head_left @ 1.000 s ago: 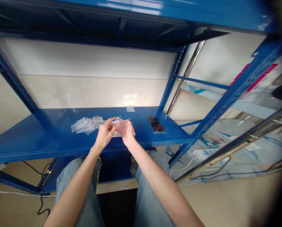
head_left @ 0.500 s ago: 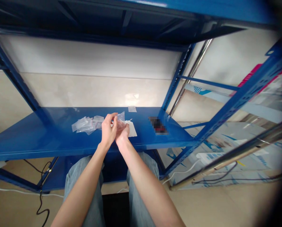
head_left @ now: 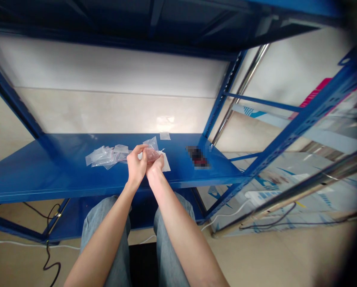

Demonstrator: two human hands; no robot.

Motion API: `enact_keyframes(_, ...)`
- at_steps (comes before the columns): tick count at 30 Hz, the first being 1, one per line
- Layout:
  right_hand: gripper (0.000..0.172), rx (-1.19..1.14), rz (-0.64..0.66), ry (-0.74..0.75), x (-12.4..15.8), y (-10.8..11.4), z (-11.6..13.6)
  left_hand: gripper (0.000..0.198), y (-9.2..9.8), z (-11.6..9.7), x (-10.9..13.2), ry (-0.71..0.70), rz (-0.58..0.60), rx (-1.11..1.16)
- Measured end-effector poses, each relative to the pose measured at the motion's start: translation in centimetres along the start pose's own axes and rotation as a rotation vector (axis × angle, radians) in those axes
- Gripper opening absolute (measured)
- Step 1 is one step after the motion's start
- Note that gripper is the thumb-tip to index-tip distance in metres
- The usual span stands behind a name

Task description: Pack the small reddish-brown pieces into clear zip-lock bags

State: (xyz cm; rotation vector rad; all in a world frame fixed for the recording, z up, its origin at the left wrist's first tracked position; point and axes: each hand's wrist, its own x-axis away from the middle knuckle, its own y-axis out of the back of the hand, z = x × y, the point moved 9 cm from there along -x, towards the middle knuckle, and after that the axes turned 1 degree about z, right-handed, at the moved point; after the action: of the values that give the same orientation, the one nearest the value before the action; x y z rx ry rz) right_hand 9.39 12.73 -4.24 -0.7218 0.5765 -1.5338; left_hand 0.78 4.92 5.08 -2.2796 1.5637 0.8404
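Plastic bag [head_left: 151, 150] half hidden between left hand [head_left: 136, 168] and right hand [head_left: 155, 170]; contents unclear.

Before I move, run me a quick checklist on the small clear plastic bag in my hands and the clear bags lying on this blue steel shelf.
1. Both hands free: not ok. The left hand and right hand are both on the small clear plastic bag.
2. Bag sealed: cannot tell from this view.
3. Pinkish contents identified: cannot tell.
4. Pile of clear plastic bags on the blue steel shelf: ok, lying beside the left hand.
5. White paper sheet: ok, lying on the shelf by the right hand.
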Motion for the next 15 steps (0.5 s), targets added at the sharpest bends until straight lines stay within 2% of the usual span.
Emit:
enact_keyframes(3, 0.048, -0.273, -0.255, -0.047, 1.0, 1.5, 0.0, 0.022, 0.7, 0.2, 0.0, 0.014, -0.106, 0.086)
enact_keyframes(5, 0.048, -0.307, -0.298, -0.04, 1.5, 1.7, 0.5, 0.023, 1.7, 0.8, -0.2, 0.038, -0.211, 0.158)
enact_keyframes(7, 0.047, -0.291, -0.284, -0.037, 1.5, 1.8, 1.3, 0.024, 3.1, 1.7, -0.5, 0.068, -0.313, 0.214)
enact_keyframes(10, 0.04, -0.202, -0.185, -0.01, 0.5, 1.6, 3.3, 0.024, 5.6, 3.2, -1.4, 0.101, -0.414, 0.221)
enact_keyframes(13, 0.038, 0.006, -0.121, 0.062, -1.6, 1.6, 6.4, 0.024, 8.2, 4.5, -3.0, 0.115, -0.468, 0.149)
enact_keyframes(15, 0.038, 0.056, -0.118, 0.077, -3.2, 1.8, 7.8, 0.022, 9.5, 5.2, -4.3, 0.106, -0.455, 0.103)
